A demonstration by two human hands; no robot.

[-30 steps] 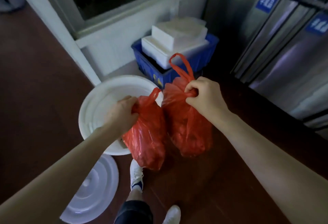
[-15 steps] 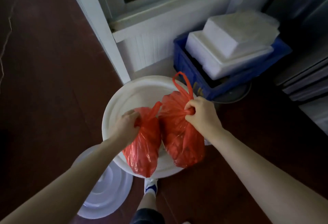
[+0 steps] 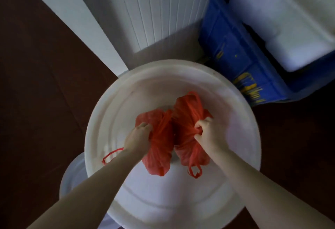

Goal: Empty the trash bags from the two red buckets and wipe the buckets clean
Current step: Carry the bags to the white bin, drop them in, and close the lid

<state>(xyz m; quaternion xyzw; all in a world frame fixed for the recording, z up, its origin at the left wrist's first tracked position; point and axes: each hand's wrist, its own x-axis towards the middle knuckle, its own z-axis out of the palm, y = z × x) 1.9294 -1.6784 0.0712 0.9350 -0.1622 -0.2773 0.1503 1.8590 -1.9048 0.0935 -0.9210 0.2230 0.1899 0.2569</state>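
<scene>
So, what matters is where the two bags hang relative to the white bin (image 3: 94, 120). My left hand (image 3: 139, 136) is clenched round the gathered neck of the left bag (image 3: 159, 154). My right hand (image 3: 210, 132) is fisted the same way on the twisted neck of the right bag (image 3: 188, 116). The fingers of both are curled tight, nothing slack.

Both fists sit over the bin's mouth, inside its rim on every side. The left fist is a little left of the bin's centre and the right a little right of it. The bags touch each other between my fists, over the middle of the bin.

Each bag hangs below its fist with its long axis running down toward the bin's floor. From up here I see them foreshortened, bellies bulging toward the near rim. I cannot tell whether their bottoms are below the rim.

A loose handle loop (image 3: 110, 156) trails by my left forearm, over the bin's left inner wall, and another dangles under the right bag.

I judge the drop is lined up. Letting go should send both bags straight down inside, since neither hand is close enough to the rim to matter. What looks like the bin's lid (image 3: 72, 183) lies against its near-left side, and a blue crate (image 3: 235, 47) stands just beyond its far-right rim.
</scene>
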